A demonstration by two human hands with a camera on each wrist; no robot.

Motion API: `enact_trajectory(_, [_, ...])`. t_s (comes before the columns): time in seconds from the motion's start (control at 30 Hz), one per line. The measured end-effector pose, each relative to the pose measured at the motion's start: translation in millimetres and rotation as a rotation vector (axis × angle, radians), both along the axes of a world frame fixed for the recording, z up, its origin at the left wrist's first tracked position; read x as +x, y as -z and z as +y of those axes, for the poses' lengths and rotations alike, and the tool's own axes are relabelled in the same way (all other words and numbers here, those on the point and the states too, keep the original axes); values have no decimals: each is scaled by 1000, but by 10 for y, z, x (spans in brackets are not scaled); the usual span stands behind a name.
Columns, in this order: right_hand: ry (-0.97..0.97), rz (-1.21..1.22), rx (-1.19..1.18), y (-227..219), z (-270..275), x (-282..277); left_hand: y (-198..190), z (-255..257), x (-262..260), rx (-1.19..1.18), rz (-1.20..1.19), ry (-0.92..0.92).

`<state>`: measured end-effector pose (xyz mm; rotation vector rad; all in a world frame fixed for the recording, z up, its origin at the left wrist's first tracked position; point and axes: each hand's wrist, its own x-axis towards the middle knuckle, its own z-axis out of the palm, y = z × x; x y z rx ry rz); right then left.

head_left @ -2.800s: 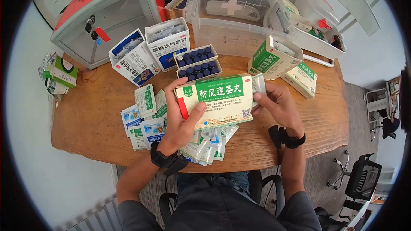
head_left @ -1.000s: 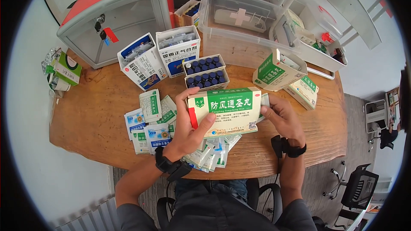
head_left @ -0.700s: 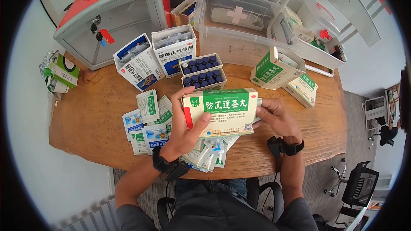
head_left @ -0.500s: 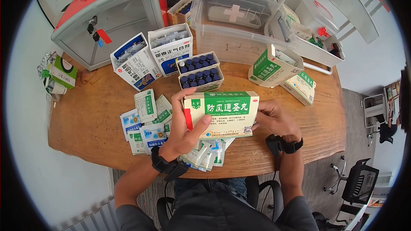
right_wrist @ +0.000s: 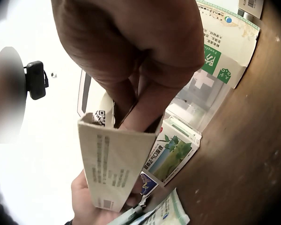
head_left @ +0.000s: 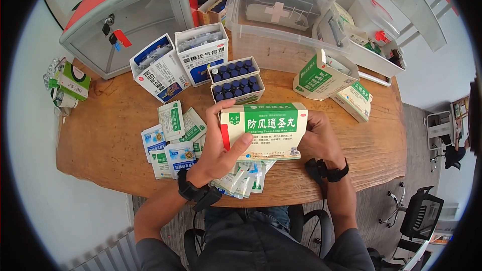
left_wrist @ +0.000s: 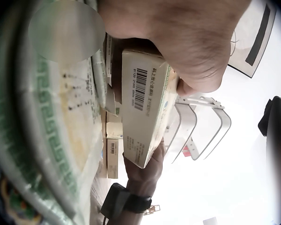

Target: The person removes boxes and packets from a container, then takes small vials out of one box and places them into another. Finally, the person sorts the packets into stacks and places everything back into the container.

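My left hand (head_left: 221, 153) grips a cream and green medicine box (head_left: 271, 138) by its left end, thumb across the front face. The box is held over the table with its printed front up. At its right end is my right hand (head_left: 321, 138). In the right wrist view that end stands open, and the fingers and thumb of my right hand (right_wrist: 136, 51) reach down inside the box (right_wrist: 114, 164). The fingertips are hidden by the box walls, so I cannot tell whether they pinch anything. Sachets (head_left: 233, 180) lie under the box, and more sachets (head_left: 173, 120) lie left of it.
Behind the box stand a carton of blue-capped vials (head_left: 236, 83) and two white cartons (head_left: 203, 50). An open green and cream box (head_left: 321, 78) and a closed one (head_left: 355, 101) are at right. A clear plastic bin (head_left: 281, 35) and a red-topped cabinet (head_left: 130, 25) stand at the back.
The sachet edge that showed between my right hand and the box end is out of sight. My right hand has moved left, its fingers into the box. My left hand keeps its grip.
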<state>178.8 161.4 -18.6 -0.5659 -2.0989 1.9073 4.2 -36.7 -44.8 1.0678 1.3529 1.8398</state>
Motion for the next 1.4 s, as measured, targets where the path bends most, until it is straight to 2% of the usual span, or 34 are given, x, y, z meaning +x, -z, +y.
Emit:
enact_trajectory(0.13, [89,132,-14,-1,-32,-41,-12,8,1,14,17,-3])
enact_trajectory(0.27, [136,87,-27,-77,-11,-10,-10,13,1,12,-5,-4])
enact_trajectory(0.33, [44,77,35,-123,31,29,-17,6,3,8,-27,-8])
enact_trajectory(0.43, [-39,43,1,-155,112,86,4,3,1,-5,-15,14])
enact_trajectory(0.53, [-46,6,-7,-110,128,100,72,13,-1,-5,91,-4])
enact_trajectory(0.83, [-39,4,64,-53,14,33,7,17,1,-34,-32,14])
enact_trajectory(1.07, [64,31,69,-157,92,53,-31,31,-15,11,-60,-108])
enact_trajectory(1.13, [139,146,-54,-217,94,9,-92,1,-53,5,-67,-165])
enact_trajectory(1.23, [119,148,-19,-133,140,16,-153,-1,-97,32,-115,-206])
enact_trajectory(1.37, [86,161,-21,-121,33,-14,-130,-2,-106,31,-63,-253])
enact_trajectory(1.4, [142,151,-22,-110,21,-28,-134,-4,-109,29,-64,-254])
